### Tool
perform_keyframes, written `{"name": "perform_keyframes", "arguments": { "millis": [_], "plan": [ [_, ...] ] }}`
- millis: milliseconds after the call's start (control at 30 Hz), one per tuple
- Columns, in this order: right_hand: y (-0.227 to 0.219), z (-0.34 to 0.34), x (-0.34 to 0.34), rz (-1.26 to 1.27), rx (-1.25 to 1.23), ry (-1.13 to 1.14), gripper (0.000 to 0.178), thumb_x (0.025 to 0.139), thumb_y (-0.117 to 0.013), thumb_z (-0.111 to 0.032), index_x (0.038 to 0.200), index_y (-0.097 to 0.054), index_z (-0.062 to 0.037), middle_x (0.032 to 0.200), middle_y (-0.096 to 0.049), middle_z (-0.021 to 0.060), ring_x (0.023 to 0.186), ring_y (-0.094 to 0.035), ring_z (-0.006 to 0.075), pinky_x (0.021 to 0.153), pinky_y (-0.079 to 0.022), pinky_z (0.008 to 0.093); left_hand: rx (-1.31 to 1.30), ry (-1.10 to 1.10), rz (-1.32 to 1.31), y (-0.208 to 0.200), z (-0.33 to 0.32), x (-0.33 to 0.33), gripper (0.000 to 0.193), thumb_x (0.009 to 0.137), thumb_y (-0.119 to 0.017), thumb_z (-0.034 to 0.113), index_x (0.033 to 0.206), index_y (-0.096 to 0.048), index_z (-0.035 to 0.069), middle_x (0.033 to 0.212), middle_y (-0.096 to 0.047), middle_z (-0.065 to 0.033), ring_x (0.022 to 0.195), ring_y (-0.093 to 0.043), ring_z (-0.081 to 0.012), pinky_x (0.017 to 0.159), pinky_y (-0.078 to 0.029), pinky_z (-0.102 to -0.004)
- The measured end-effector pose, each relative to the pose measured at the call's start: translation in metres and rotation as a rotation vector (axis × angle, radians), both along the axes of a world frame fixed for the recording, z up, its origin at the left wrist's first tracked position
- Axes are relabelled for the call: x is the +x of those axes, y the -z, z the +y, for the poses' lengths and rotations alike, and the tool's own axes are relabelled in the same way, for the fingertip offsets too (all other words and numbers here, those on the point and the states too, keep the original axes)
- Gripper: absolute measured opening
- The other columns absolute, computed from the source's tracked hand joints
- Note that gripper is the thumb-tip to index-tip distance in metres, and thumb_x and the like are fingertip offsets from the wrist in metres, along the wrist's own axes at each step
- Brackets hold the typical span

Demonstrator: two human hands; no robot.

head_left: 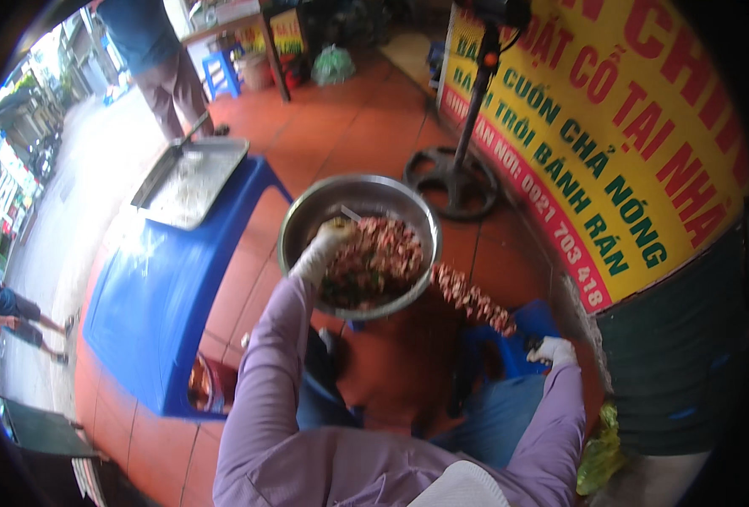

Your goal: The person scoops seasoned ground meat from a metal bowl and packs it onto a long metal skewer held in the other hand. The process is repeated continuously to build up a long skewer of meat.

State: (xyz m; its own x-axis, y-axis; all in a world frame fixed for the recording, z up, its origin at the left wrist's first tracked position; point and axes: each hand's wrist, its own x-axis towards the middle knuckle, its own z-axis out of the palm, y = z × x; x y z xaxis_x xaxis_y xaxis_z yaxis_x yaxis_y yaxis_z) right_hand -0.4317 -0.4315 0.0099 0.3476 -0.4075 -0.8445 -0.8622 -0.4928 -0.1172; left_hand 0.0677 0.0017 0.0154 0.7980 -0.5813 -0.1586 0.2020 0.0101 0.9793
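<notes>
A wide steel bowl (432,221) on the floor in front of me holds a heap of raw meat pieces (389,258) with bits of green. My left hand (332,237), in a whitish glove, reaches into the bowl at the meat's left side. Its fingers look bunched together; what they hold cannot be made out. A pale, thin piece (351,214) shows just beyond them. My right hand (552,350), also gloved, is closed around the dark near end of a meat skewer (474,297). Packed with meat chunks, the skewer slants up and left toward the bowl's right rim.
At left, a blue plastic table (150,296) bears a metal tray (190,182). A blue stool (535,321) is near my right hand. A pole on a round dark base (451,182) stands beyond the bowl, beside a yellow sign (594,152). People (150,51) stand at left.
</notes>
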Motion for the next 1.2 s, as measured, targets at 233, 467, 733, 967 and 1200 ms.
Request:
{"name": "perform_keyframes", "arguments": {
  "millis": [233, 467, 733, 967, 1200],
  "plan": [
    [-0.011, 0.010, 0.013, -0.009, 0.116, 0.116, 0.009, 0.079, -0.071, -0.015, 0.087, -0.069, -0.0124, 0.067, -0.062, -0.0025, 0.053, -0.048, 0.0072, 0.048, -0.040, 0.0267, -0.229, -0.149, 0.192, 0.000, 0.013, 0.008, 0.007, 0.088, -0.059, 0.012, 0.095, -0.059, 0.008, 0.080, -0.060, -0.0014, 0.072, -0.058, -0.0123, 0.067, -0.050, -0.0298],
    [-0.021, 0.020, 0.022, 0.009, 0.068, 0.105, 0.012, 0.079, -0.070, -0.010, 0.091, -0.070, -0.0102, 0.072, -0.064, -0.0025, 0.057, -0.049, 0.0078, 0.051, -0.041, 0.0263, -0.327, -0.243, 0.350, 0.000, 0.006, 0.012, 0.016, 0.094, -0.050, 0.015, 0.105, -0.058, 0.008, 0.087, -0.061, -0.0040, 0.081, -0.063, -0.0186, 0.077, -0.054, -0.0366],
    [-0.016, 0.016, 0.015, -0.005, 0.071, 0.112, 0.009, 0.079, -0.071, -0.012, 0.088, -0.069, -0.0096, 0.066, -0.060, -0.0010, 0.053, -0.048, 0.0090, 0.049, -0.040, 0.0278, -0.481, -0.274, 0.349, -0.011, -0.006, 0.012, 0.020, 0.094, -0.045, 0.007, 0.111, -0.056, 0.004, 0.093, -0.060, -0.0081, 0.092, -0.062, -0.0244, 0.084, -0.054, -0.0383],
    [-0.015, 0.011, 0.018, -0.006, 0.097, 0.073, 0.013, 0.077, -0.073, -0.016, 0.089, -0.070, -0.0104, 0.067, -0.061, -0.0008, 0.053, -0.047, 0.0089, 0.049, -0.040, 0.0285, -0.535, -0.334, 0.223, 0.006, -0.006, 0.028, 0.026, 0.090, -0.052, 0.002, 0.116, -0.055, 0.002, 0.101, -0.060, -0.0097, 0.094, -0.059, -0.0202, 0.087, -0.051, -0.0346],
    [-0.016, 0.012, 0.035, -0.029, 0.056, -0.105, 0.015, 0.074, -0.073, -0.021, 0.082, -0.065, -0.0116, 0.062, -0.058, 0.0003, 0.049, -0.046, 0.0111, 0.045, -0.037, 0.0298, -0.497, -0.486, 0.130, -0.010, -0.001, 0.023, 0.039, 0.086, -0.062, 0.006, 0.123, -0.049, 0.003, 0.105, -0.062, -0.0111, 0.098, -0.060, -0.0215, 0.084, -0.049, -0.0328]
  ]
}}
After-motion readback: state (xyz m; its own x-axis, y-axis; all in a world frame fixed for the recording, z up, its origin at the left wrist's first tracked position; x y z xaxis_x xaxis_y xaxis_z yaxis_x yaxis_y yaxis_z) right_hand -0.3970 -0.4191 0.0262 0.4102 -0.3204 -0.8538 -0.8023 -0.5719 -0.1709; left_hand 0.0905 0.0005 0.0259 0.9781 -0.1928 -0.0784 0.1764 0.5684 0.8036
